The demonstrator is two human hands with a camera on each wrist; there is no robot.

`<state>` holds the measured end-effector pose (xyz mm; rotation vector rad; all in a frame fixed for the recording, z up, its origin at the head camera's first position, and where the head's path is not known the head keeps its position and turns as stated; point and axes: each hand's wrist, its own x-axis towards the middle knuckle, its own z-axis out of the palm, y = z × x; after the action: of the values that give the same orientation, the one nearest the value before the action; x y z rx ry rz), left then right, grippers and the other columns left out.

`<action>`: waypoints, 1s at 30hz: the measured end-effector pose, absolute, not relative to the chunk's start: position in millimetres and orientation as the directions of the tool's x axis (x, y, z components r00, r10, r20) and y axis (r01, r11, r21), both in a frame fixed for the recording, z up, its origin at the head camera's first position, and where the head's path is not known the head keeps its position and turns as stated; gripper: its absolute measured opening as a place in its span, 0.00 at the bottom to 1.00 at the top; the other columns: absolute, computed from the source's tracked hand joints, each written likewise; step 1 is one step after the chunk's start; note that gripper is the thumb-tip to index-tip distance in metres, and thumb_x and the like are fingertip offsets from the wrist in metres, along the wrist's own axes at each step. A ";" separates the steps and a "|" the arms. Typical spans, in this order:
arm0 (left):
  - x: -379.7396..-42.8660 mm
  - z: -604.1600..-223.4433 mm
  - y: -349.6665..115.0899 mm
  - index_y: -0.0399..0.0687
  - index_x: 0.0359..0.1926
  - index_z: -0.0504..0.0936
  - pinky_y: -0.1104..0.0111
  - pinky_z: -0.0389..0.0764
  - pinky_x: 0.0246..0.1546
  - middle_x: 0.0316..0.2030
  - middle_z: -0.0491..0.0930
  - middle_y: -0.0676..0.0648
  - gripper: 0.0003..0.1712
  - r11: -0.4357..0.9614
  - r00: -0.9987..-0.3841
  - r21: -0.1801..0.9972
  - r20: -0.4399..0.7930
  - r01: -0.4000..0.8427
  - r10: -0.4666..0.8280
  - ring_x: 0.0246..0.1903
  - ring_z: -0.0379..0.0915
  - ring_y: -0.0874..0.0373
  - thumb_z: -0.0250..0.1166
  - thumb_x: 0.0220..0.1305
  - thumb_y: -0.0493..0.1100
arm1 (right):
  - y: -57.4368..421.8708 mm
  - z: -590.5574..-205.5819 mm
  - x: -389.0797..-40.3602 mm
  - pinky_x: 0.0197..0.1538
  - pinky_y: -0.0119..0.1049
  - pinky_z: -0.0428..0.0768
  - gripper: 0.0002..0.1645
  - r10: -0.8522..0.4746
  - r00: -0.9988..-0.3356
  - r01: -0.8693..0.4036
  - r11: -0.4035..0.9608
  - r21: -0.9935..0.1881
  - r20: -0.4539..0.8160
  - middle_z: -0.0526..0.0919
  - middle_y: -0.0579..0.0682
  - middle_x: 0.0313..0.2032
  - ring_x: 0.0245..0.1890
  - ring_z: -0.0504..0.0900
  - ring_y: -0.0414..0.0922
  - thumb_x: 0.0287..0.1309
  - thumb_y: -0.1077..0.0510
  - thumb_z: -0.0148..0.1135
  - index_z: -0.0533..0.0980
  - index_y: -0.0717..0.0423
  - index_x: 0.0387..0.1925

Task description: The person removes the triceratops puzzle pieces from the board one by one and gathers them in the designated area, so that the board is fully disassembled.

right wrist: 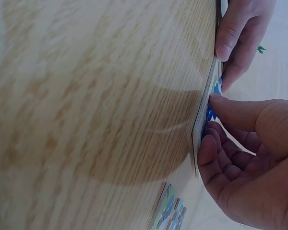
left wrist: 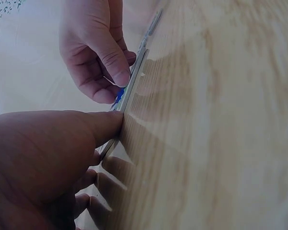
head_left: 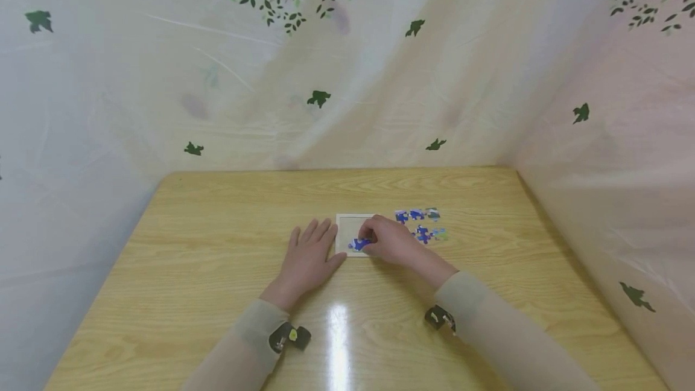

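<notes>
A shallow puzzle tray with a pale border [head_left: 355, 216] lies on the wooden table. My left hand [head_left: 311, 261] lies at its left side with fingers spread, the thumb touching the lower left corner. Over the tray's right part, my right hand [head_left: 392, 240] pinches a blue jigsaw piece [head_left: 358, 245] between thumb and fingers, low in the tray. In the left wrist view a bit of the blue piece [left wrist: 119, 96] shows under the right fingertips. The right wrist view shows the blue piece [right wrist: 211, 114] beside the thumb. The right hand hides the tray's right side.
Several loose jigsaw pieces [head_left: 423, 234] lie in two rows right of the tray, some partly behind the right hand. The wooden table [head_left: 228, 294] reaches back to a pale curtain [head_left: 244, 119] with leaf prints. Curtains also hang at both sides.
</notes>
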<state>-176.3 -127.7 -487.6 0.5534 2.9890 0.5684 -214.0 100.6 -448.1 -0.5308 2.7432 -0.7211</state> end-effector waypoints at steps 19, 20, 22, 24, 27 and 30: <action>-176.7 -489.8 -126.4 0.45 0.85 0.67 0.35 0.41 0.84 0.85 0.58 0.41 0.43 0.875 -0.936 0.351 0.017 0.334 0.351 0.85 0.47 0.37 0.60 0.82 0.64 | 102.9 -449.4 -209.3 0.43 0.40 0.82 0.11 -0.415 -0.902 -0.288 0.785 -0.548 -0.120 0.81 0.43 0.35 0.36 0.79 0.43 0.66 0.61 0.78 0.80 0.48 0.40; -176.8 -490.4 -126.4 0.46 0.85 0.66 0.35 0.41 0.84 0.85 0.58 0.41 0.42 0.876 -0.936 0.349 0.015 0.334 0.351 0.86 0.47 0.37 0.60 0.83 0.64 | 103.0 -449.7 -208.9 0.42 0.40 0.82 0.11 -0.413 -0.903 -0.287 0.785 -0.550 -0.119 0.82 0.43 0.34 0.36 0.79 0.43 0.66 0.61 0.78 0.80 0.48 0.40; -177.0 -491.3 -126.4 0.46 0.85 0.67 0.35 0.41 0.84 0.85 0.58 0.41 0.43 0.876 -0.936 0.346 0.019 0.336 0.351 0.85 0.47 0.37 0.60 0.82 0.64 | 103.6 -450.2 -208.1 0.42 0.40 0.82 0.11 -0.412 -0.904 -0.288 0.781 -0.554 -0.110 0.82 0.43 0.34 0.35 0.79 0.43 0.68 0.61 0.77 0.80 0.48 0.40; -176.8 -491.2 -126.3 0.46 0.85 0.67 0.35 0.41 0.84 0.85 0.58 0.41 0.43 0.877 -0.936 0.344 0.018 0.335 0.350 0.85 0.47 0.37 0.60 0.82 0.64 | 104.3 -450.9 -208.1 0.43 0.40 0.82 0.10 -0.410 -0.907 -0.291 0.777 -0.559 -0.098 0.82 0.42 0.34 0.36 0.79 0.43 0.69 0.61 0.76 0.80 0.48 0.41; -176.3 -489.7 -126.0 0.46 0.85 0.67 0.35 0.41 0.84 0.85 0.58 0.41 0.43 0.878 -0.937 0.343 0.016 0.334 0.350 0.85 0.47 0.37 0.59 0.83 0.64 | 106.0 -450.3 -207.9 0.45 0.41 0.84 0.09 -0.396 -0.914 -0.281 0.771 -0.572 -0.084 0.83 0.42 0.36 0.38 0.80 0.42 0.70 0.61 0.75 0.81 0.47 0.42; -176.0 -488.5 -126.5 0.46 0.85 0.66 0.35 0.41 0.84 0.86 0.58 0.41 0.43 0.878 -0.937 0.345 0.011 0.332 0.350 0.86 0.47 0.37 0.59 0.83 0.65 | 108.0 -448.5 -207.5 0.48 0.41 0.85 0.08 -0.371 -0.924 -0.251 0.766 -0.592 -0.088 0.84 0.41 0.38 0.40 0.82 0.42 0.72 0.60 0.74 0.81 0.46 0.44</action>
<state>-176.0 -126.5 -488.5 0.5448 2.9937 0.5350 -207.5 108.0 -448.5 -0.4924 2.7618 -0.8832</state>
